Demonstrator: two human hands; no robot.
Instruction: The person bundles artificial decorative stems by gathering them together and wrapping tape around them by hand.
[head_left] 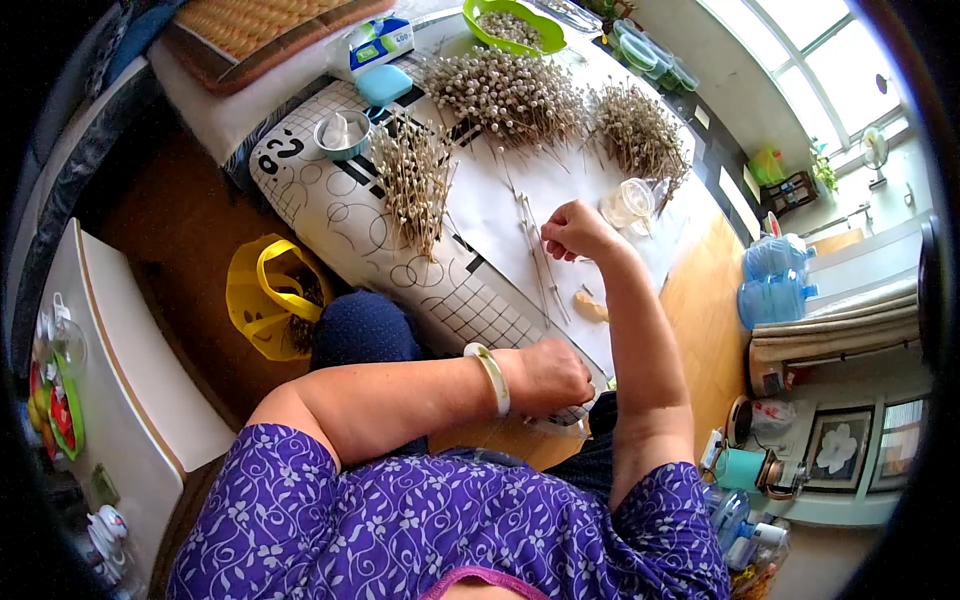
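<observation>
My left hand (550,378), wearing a pale bangle (489,378), is closed in a fist at the table's near edge. Whatever it may hold is hidden. Over the white paper (510,240), my right hand (580,232) has its fingers pinched together; I cannot make out anything in them. Thin dried stems (534,245) with small pale heads lie on the paper just left of that hand. Behind it is a clear plastic cup (630,204) with pale contents. A tan piece (590,307) rests on the paper below the right hand.
Dried pale-headed bunches lie left (415,185), middle (510,95) and right (640,130). A green bowl (548,35) of loose heads stands at the back. Nearby are a round tin (342,146), a blue case (384,86) and a tissue pack (382,42). A yellow bag (250,290) stands left.
</observation>
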